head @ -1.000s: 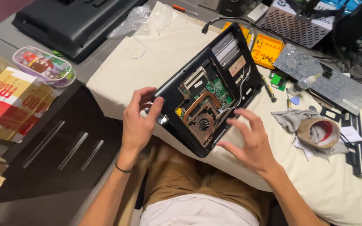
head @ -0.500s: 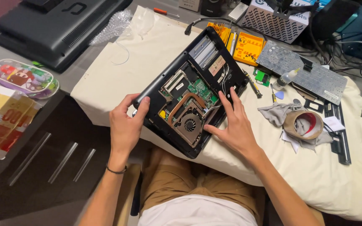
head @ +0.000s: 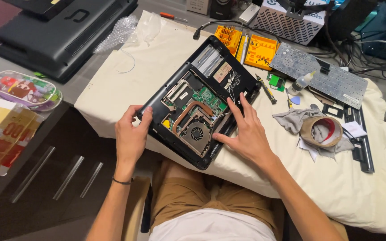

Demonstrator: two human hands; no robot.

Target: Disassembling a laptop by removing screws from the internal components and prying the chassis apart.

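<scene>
I see the opened laptop base (head: 202,105) lying at a slant on the cream cloth (head: 112,85). My left hand (head: 130,138) grasps its near-left edge, fingers curled over it; my right hand (head: 244,131) lies flat, fingers spread, on its right side.

Free cloth (head: 126,85) left of laptop (head: 202,100) — open approach. Right side crowded: tape roll (head: 321,131), rag (head: 293,119), keyboard (head: 320,73), yellow bit cases (head: 246,44) behind — tight gaps.
</scene>
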